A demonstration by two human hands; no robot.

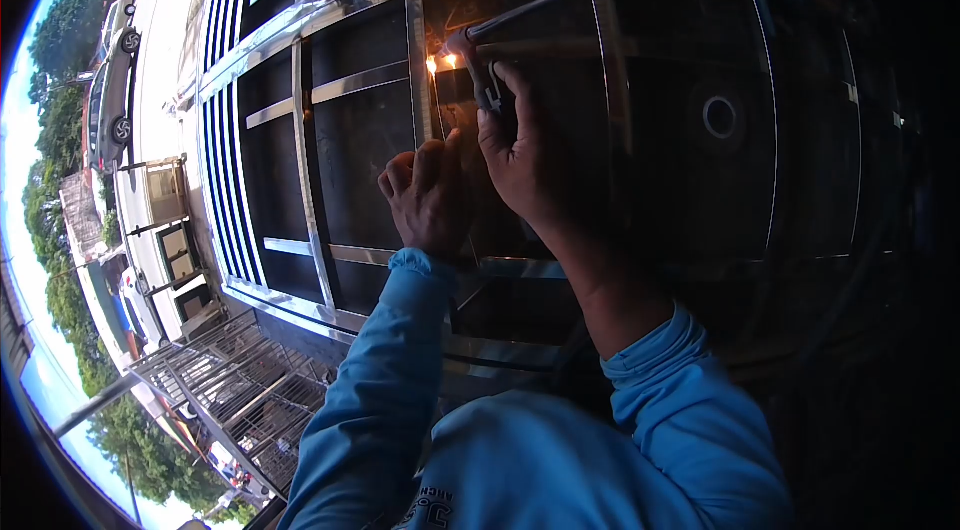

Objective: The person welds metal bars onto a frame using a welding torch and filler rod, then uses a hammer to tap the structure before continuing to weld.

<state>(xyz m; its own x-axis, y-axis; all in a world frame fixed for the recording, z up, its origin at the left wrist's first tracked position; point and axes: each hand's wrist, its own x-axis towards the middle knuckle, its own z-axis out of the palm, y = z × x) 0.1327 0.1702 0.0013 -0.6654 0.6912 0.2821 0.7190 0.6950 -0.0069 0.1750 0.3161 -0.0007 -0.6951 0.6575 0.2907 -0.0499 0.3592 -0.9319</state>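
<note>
My right hand point(522, 155) is closed around the handle of a TIG welding torch point(468, 45), its long back cap pointing up and to the right. The torch head is close to a bright orange glow on a metal bar point(418, 60) of a stainless frame. My left hand point(430, 198) is just below and to the left, its fingers pinched near the same bar. From them a thin filler rod point(437, 105) appears to run up to the glow; its lower part is hard to make out in the shade.
Shiny crossbars point(360, 82) and a row of parallel slats point(225, 150) make up the frame, with dark panels between. A round ring point(719, 117) shows at right. A metal rack point(240, 390) stands at lower left. Parked cars point(112, 95) are outside.
</note>
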